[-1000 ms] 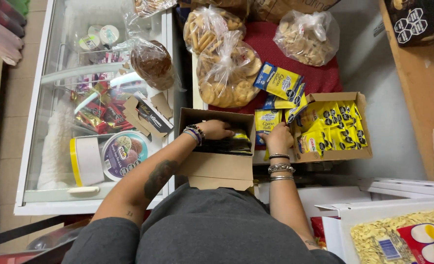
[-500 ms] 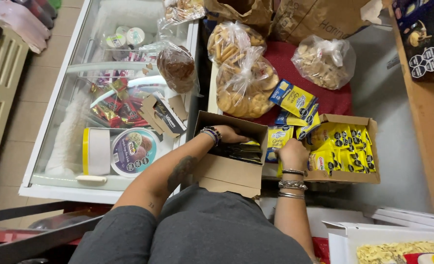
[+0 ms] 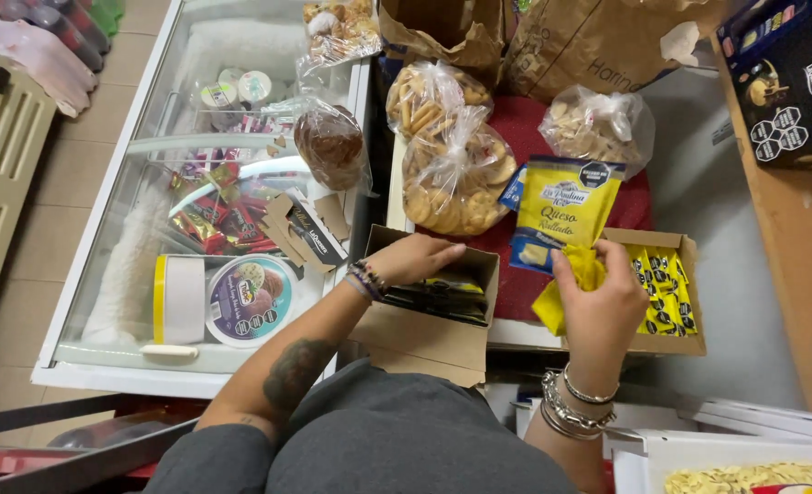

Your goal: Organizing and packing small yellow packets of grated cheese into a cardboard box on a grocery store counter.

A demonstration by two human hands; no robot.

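At the near centre of the scene, the left hand [image 3: 417, 259] reaches into an open brown cardboard box [image 3: 429, 316]. Its fingers are curled over dark flat packets with yellow edges [image 3: 441, 297] stacked inside; whether they grip a packet or only rest on the stack cannot be told. The right hand [image 3: 600, 297] is closed on a bunch of yellow and blue printed sachets [image 3: 566, 220], held upright above the near edge of the red cloth [image 3: 525, 137]. The largest sachet faces the camera.

Just right of that hand stands a second open cardboard box holding yellow sachets [image 3: 667, 293]. These lie packed in rows and match the ones in the hand.

Beyond the hands, on the red cloth, lie clear plastic bags of round biscuits [image 3: 452, 178], and a further clear bag of pale crackers [image 3: 596, 128] lies to the right. Large brown paper sacks [image 3: 598, 41] stand at the far side. To the left is a glass-topped chest freezer [image 3: 104, 274], with a round ice-cream tub [image 3: 251, 299] and bright wrapped bars [image 3: 209, 220] under the lid.

Judgement: the step in hand appears to be sorting packets between the two boxes. The sachets held are clear of both, so the next move calls for a firm pinch and a free slot.
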